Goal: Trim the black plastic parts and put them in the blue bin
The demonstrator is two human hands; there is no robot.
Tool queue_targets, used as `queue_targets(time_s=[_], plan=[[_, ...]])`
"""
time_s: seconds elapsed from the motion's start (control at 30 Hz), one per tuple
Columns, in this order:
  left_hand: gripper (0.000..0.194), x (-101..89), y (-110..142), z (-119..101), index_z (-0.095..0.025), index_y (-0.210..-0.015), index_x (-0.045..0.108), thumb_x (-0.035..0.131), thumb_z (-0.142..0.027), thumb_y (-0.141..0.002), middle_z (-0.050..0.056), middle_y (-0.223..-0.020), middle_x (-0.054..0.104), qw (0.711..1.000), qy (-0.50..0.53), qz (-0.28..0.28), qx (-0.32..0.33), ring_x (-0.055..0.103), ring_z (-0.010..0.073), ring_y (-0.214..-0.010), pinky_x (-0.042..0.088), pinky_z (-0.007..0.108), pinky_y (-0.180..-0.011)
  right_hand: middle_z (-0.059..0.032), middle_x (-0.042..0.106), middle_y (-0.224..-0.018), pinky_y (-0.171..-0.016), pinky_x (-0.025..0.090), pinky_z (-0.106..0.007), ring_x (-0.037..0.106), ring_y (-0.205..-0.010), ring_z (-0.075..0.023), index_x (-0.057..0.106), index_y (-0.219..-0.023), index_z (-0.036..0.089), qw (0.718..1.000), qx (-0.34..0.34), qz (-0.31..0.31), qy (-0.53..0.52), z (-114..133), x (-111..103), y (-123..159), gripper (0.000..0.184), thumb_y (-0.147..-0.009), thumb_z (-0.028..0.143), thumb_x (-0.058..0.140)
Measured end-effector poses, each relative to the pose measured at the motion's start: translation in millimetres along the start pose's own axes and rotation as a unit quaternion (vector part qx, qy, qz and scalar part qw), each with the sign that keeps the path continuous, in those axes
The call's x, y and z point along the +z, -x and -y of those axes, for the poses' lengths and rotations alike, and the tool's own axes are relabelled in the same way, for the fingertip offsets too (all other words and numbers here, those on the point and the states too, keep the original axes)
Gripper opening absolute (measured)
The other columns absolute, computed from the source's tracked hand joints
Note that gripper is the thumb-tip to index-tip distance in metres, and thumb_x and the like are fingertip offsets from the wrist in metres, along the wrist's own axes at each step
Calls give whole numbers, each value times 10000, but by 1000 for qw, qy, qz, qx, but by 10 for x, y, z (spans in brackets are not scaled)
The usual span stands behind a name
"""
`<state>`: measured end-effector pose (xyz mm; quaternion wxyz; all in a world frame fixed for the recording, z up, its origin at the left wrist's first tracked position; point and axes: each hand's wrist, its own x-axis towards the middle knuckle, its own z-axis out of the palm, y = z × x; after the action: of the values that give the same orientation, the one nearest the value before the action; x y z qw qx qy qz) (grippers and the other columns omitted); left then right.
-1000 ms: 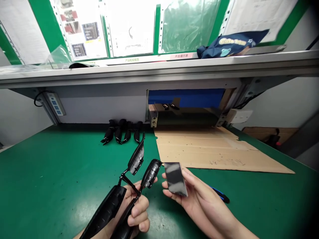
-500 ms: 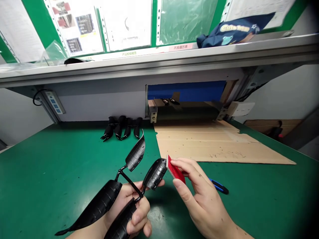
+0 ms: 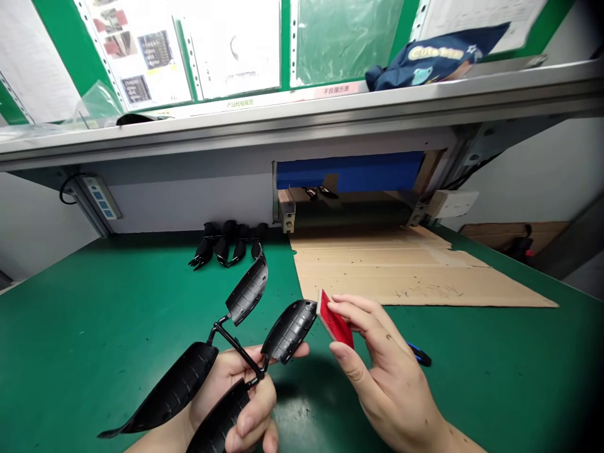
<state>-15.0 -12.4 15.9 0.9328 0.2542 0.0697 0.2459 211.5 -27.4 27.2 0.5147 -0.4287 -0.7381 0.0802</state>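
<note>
Left hand (image 3: 255,402): fingers curled closed around the stem of a black branched part (image 3: 236,346), held above the green bench (image 3: 85,333) with four curved shells splayed outward. Right hand (image 3: 389,365): thumb and fingertips pinched on a red-faced pad (image 3: 337,324). The right-hand upper shell (image 3: 290,330), nearest the pad, runs its long axis up and rightward from the left hand; the pad slants down-right across its tip, at or touching it; contact cannot be told.

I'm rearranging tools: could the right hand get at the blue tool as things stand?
Probably yes: the blue tool lies nearby on the table, partly hidden behind the right hand, with nothing seen on it. The red block in that hand may need setting down.
</note>
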Motion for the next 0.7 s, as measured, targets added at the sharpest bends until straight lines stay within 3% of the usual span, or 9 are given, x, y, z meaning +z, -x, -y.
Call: queue_targets(time_s=[0.23,0.37,0.5,0.6,0.7], plan=[[537,15,38,7,-109,-1285,571,180,-297,-969,-5,-408,530,1000,0,-17,1,440,87,-276,456,245,-546,-96,442,-1296,-968,470,-399,479,-1167,-283,477,-1307,271,999,-33,31,-10,-16,-12,-11,387,-958,412,568],[499,38,-26,48,-95,-916,703,259,-317,-971,-12,-397,481,995,-72,-68,14,425,85,-286,480,283,-564,-103,432,-1304,-974,461,-392,478,-1170,-273,458,-1329,263,996,-71,45,12,-19,-6,-1,390,-961,321,573],[510,-122,-126,156,-103,-509,565,424,-377,-916,2,-382,454,983,-125,-122,55,438,88,-285,505,309,-556,-126,416,-1333,-938,471,-421,470,-1163,-282,452,-1354,235,985,-116,111,65,-41,30,3,381,-978,232,515],[514,-253,-156,207,-106,-502,533,452,-420,-901,10,-390,466,983,-117,-130,56,462,98,-295,514,313,-559,-136,430,-1332,-874,493,-432,493,-1096,-284,481,-1344,214,974,-130,155,99,-47,93,6,360,-984,192,481],[383,-287,-150,208,-92,-712,619,512,-420,-878,-6,-401,495,982,-113,-137,63,457,95,-294,515,307,-551,-142,431,-1338,-798,501,-417,517,-979,-263,493,-1351,218,961,-177,188,97,-32,153,16,382,-974,156,483]])
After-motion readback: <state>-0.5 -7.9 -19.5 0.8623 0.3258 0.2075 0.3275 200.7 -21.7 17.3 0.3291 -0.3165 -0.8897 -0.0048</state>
